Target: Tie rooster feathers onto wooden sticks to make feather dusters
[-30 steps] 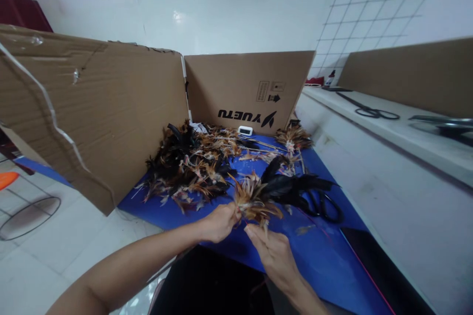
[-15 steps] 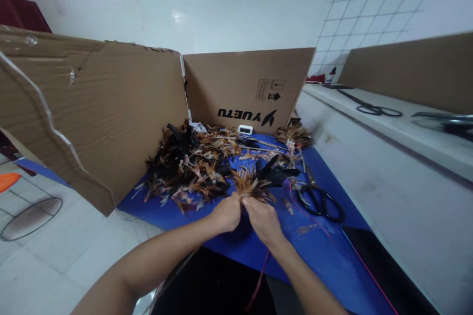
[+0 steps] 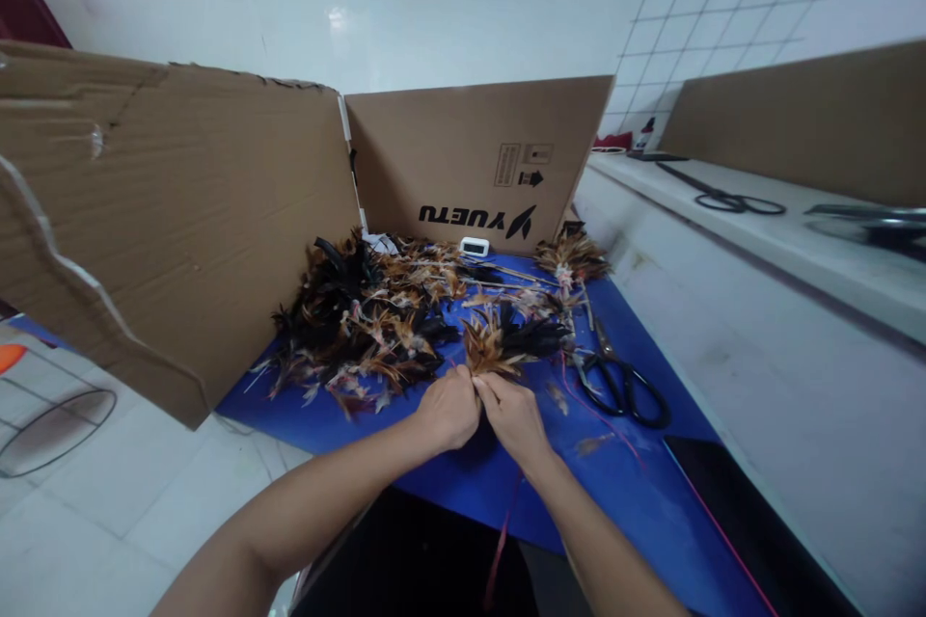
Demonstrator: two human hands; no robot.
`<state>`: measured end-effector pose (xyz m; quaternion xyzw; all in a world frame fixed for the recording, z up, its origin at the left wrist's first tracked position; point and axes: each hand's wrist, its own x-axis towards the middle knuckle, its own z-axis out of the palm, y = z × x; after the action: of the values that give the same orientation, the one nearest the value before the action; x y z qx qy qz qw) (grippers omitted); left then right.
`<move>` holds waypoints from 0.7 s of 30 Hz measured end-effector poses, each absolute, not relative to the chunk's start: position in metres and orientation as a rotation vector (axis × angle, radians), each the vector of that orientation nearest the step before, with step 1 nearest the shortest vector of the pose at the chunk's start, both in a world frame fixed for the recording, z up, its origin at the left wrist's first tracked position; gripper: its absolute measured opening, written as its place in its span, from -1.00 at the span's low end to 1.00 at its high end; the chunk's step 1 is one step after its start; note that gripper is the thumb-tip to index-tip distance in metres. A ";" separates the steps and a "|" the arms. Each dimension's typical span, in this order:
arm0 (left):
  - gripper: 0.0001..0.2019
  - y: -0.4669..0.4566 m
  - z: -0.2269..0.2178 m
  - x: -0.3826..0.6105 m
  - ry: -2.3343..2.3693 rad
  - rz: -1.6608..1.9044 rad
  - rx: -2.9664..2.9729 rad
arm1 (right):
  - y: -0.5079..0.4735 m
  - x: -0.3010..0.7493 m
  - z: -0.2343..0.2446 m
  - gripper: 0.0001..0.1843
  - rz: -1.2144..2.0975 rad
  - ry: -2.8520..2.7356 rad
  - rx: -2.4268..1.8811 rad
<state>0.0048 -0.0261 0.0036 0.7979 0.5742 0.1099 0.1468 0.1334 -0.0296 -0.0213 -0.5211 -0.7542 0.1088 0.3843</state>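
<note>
My left hand [image 3: 449,408] and my right hand [image 3: 510,416] meet over the near part of the table, fingers closed in a pinch at the base of a feather bundle [image 3: 496,344]. Its brown and black feathers fan out beyond my fingertips; the base is hidden by my hands. Below them a pink string [image 3: 499,549] hangs toward my lap. To the left lies a heap of loose brown and black feathers [image 3: 362,323]. Black-handled scissors [image 3: 626,395] rest on the right, beside a thin pink thread [image 3: 600,419].
Cardboard panels [image 3: 463,140] stand behind and to the left of the blue table [image 3: 651,521]. A small white digital device [image 3: 475,247] sits by the back panel. Another feather bunch [image 3: 573,255] lies at the back right. More scissors [image 3: 723,200] lie on the white ledge [image 3: 796,231]. A black flat object [image 3: 738,511] is at right.
The view has shifted slightly. Both hands stay pinched together at the bundle's base, and its black feathers now sit closer to the brown ones.
</note>
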 end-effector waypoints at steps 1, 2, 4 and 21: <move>-0.70 -0.028 0.005 0.005 1.633 0.355 2.308 | -0.030 0.133 -0.022 -0.66 0.284 -1.908 -1.324; -0.71 -0.029 0.007 0.005 1.612 0.394 2.323 | -0.030 0.133 -0.022 -0.67 0.288 -1.892 -1.321; -0.73 -0.033 0.009 0.005 1.577 0.452 2.351 | -0.030 0.133 -0.023 -0.69 0.290 -1.865 -1.318; -0.81 -0.009 0.039 -0.023 1.341 0.111 2.722 | -0.028 0.135 -0.025 -0.66 0.296 -1.778 -1.293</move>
<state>-0.0233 -0.0087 0.0388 0.8952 0.4410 0.0366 0.0525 0.1354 -0.0281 -0.0251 -0.5220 -0.7175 0.1193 0.4455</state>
